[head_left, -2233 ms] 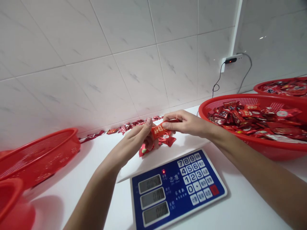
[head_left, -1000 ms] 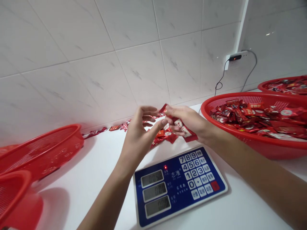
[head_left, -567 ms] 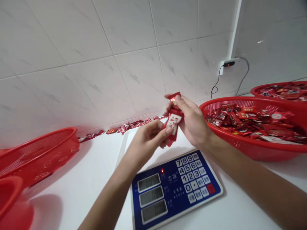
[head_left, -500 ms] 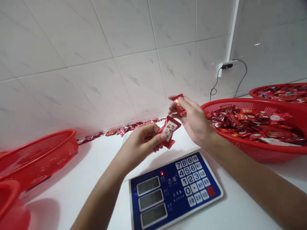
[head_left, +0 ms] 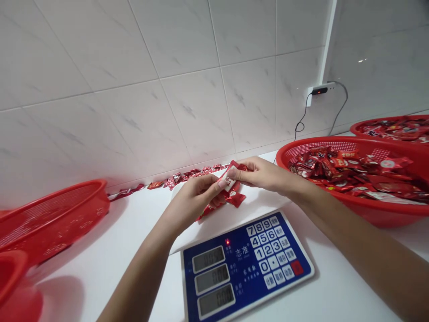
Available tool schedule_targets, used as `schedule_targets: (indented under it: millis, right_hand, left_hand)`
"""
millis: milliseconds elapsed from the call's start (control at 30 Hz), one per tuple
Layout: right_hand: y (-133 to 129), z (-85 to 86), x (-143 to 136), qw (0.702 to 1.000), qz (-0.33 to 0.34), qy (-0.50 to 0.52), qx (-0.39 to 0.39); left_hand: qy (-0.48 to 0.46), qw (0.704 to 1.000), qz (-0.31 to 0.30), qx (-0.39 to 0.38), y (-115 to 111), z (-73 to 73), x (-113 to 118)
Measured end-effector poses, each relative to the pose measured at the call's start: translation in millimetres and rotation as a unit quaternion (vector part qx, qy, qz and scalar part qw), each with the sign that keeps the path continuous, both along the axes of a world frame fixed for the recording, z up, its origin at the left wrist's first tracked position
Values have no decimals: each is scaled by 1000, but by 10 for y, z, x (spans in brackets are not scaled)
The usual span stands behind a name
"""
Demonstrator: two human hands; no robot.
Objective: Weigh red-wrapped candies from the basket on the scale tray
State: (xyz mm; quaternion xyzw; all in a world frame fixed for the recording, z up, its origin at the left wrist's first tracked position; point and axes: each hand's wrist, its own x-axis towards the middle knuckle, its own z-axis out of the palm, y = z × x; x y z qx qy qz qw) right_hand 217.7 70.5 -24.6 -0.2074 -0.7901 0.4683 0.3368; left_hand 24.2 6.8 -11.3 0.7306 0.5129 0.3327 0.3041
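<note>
My left hand [head_left: 199, 194] pinches a red wrapped candy [head_left: 229, 182] with a white printed face between thumb and fingers. My right hand [head_left: 259, 173] meets it from the other side, its thumb pressed on the same candy and its fingers closed, partly hidden behind it. Another red wrapper [head_left: 236, 199] shows just below; I cannot tell if it is held or lies on the pan. Both hands are over the white pan [head_left: 258, 203] of a weighing scale, whose blue panel [head_left: 246, 257] has keys and three displays.
To the right stands a red basket [head_left: 351, 206] full of wrapped candies, with another red basket [head_left: 360, 129] behind. Red baskets [head_left: 97, 201] also stand at left. A row of candies [head_left: 174, 180] lies along the tiled wall. A cable [head_left: 301, 118] hangs from a socket.
My right hand has come down and left to my left hand, bringing its red candy against the other one. More red wrapper now shows below my left hand.
</note>
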Motion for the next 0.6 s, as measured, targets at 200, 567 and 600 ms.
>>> schedule_targets:
  millis: [200,567,600]
  right_hand:
    - [-26,29,-24,999,-14,-3,-52]
    - [1,47,64,989,-46,-74,-119]
    - [9,37,62,992,-48,-60,-100]
  left_hand:
    - [27,996,27,85,4,30,-23]
    - [66,983,17,168,-1,57,-87]
    - [37,990,4,135,16,54,-109]
